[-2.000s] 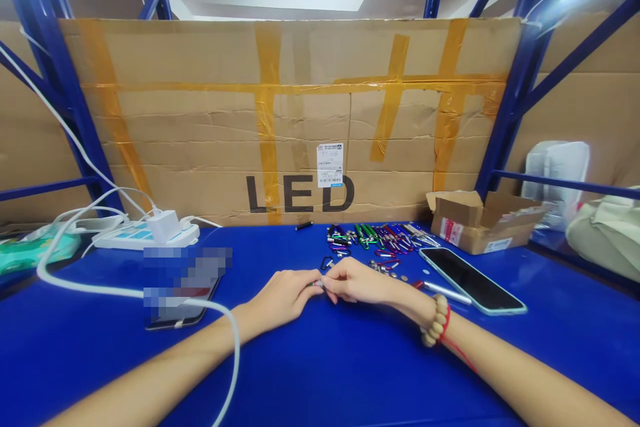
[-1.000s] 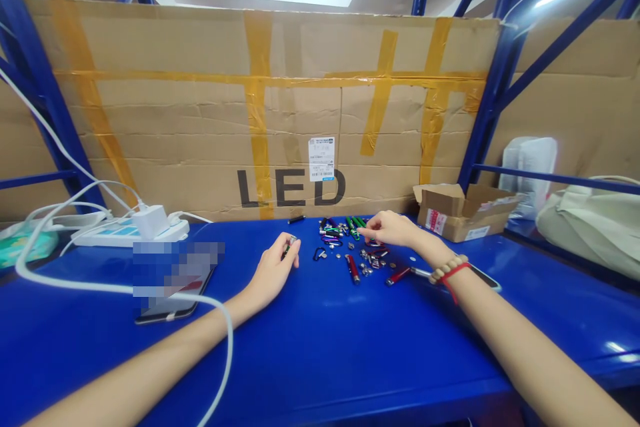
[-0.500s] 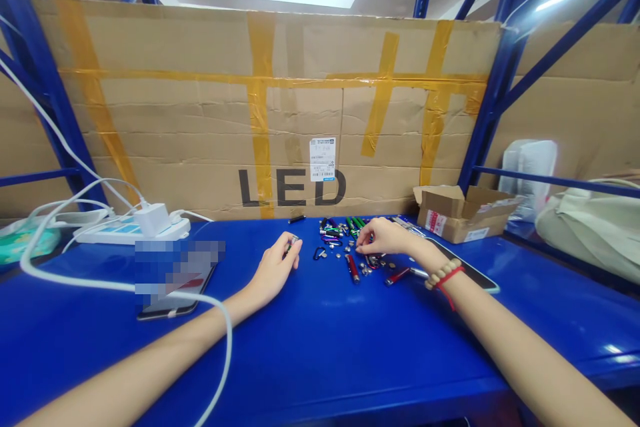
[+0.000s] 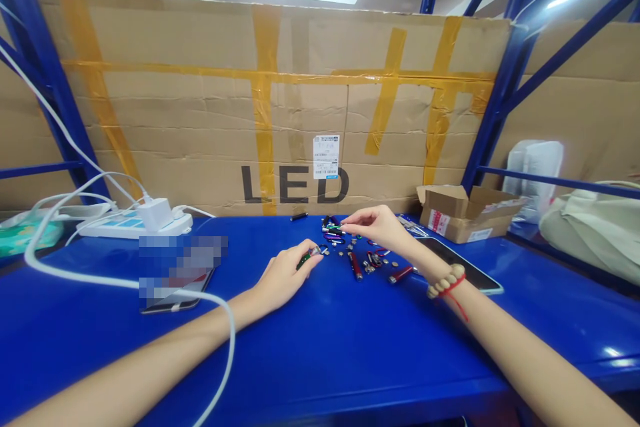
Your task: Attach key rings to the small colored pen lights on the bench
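Observation:
My left hand is closed around a small green flashlight tube, its silvery end showing at the fingertips. Just above the pile, my right hand pinches thumb and fingers together. Whatever lies between them is too small to make out. Under and beside it are dark and coloured carabiner clips, a red flashlight tube and a second red tube. Small silvery round pieces lie scattered among them. One black tube lies apart, near the cardboard.
A dark tablet-like device lies behind my right forearm. An open small carton stands at the back right. On the left are a power strip, a blurred-out phone and a white cable crossing my left forearm.
My left hand has moved right, closer to the pile, with the green tube showing more. The right hand has risen and shifted slightly left over the pile. The view has tilted a little.

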Demonstrator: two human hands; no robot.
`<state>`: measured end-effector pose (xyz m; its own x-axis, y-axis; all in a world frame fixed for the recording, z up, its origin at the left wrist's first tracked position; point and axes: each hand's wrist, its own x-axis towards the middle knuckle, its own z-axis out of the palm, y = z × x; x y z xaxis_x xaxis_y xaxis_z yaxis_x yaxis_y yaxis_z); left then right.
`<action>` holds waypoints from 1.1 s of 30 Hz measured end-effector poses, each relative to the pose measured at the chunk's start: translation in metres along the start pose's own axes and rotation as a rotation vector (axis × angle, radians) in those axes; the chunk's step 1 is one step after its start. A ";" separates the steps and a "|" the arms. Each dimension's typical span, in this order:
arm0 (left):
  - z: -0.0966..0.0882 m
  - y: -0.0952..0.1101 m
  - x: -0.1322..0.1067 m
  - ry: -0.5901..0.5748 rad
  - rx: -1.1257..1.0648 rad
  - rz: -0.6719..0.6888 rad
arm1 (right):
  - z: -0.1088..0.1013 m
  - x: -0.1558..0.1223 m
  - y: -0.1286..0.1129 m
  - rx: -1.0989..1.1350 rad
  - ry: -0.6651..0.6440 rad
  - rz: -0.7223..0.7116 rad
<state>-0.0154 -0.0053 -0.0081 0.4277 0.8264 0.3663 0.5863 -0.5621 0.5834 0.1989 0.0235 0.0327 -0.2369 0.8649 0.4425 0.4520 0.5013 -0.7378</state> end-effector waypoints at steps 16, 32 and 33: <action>-0.001 -0.001 0.000 -0.017 0.025 0.021 | 0.043 -0.015 -0.016 0.134 -0.001 -0.176; 0.000 -0.006 0.000 0.035 -0.030 0.083 | 0.049 -0.013 -0.007 0.128 0.015 -0.195; 0.000 -0.005 0.000 0.031 -0.024 0.093 | 0.047 -0.014 -0.008 0.095 0.015 -0.196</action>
<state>-0.0182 -0.0019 -0.0115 0.4583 0.7712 0.4418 0.5277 -0.6361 0.5630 0.1580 0.0090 0.0085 -0.2995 0.7506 0.5890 0.3154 0.6605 -0.6814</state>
